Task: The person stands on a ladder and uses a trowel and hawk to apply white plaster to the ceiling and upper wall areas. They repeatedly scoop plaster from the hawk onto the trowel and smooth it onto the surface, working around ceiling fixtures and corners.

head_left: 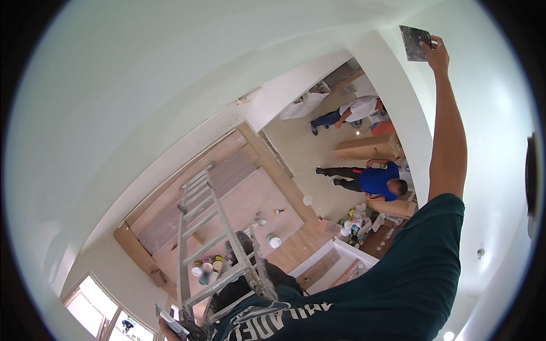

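My right arm stretches up to the upper right. At its end my right hand grips a square, dark scraper blade with pale smears on it, thumb on its face. The blade is at the pale wall and ceiling surface; whether it touches cannot be told. Low at the left, my left hand is partly cut off by the picture's edge. Its fingers are closed on a flat, pale grey tool, whose exact kind is unclear. Beside it, right under my body, stands a metal ladder with plaster-stained parts.
Far below, a person in a blue shirt and another in a white shirt stand near a cardboard box. Several paint cans and a white bucket are on the covered floor. A sprinkler head juts out at right.
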Demonstrator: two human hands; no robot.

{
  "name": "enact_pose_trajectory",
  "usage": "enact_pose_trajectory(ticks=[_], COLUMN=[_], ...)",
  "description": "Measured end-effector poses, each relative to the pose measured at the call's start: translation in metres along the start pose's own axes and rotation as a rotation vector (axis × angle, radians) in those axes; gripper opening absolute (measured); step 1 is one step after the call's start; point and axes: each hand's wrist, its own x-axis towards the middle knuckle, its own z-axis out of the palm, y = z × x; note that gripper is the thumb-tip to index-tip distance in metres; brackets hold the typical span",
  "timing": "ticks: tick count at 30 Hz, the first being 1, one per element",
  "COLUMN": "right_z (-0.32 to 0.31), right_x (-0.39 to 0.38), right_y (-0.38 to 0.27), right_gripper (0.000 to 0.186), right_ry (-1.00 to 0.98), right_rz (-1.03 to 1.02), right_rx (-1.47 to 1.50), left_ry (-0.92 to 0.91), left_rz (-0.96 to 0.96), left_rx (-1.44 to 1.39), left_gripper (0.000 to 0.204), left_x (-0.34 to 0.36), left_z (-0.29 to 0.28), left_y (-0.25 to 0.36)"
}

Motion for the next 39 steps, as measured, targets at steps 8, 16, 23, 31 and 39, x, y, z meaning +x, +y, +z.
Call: enact_pose_trajectory(ticks=[8,16,23,31,39], right_z=[0.029,0.044,0.049,0.055,0.060], right_x=[0.044,0.066,0.068,0.076,0.082], right_y=[0.024,0.016,0.006,0.010,0.013], right_gripper=[0.044,0.043,0.042,0.041,0.039], right_ry=[-0.012,-0.154,-0.254,-0.284,-0.322], right_rz=[-0.167,-0.253,-0.182,-0.185,-0.221], right_rx=[-0.208,-0.346,-0.337,-0.316,-0.303], left_ry=[0.040,0.056,0.059,0.065,0.071], left_rz=[0.141,0.148,0.140,0.140,0.146], left_rx=[0.082,0.103,0.116,0.124,0.129], left_gripper=[0.074,0.073,0.072,0.071,0.070], left_x=[-0.018,-0.020,-0.018,-0.021,-0.022], left_z=[0.061,0.076,0.082,0.081,0.081], left_y=[0.019,0.023,0.025,0.025,0.025])
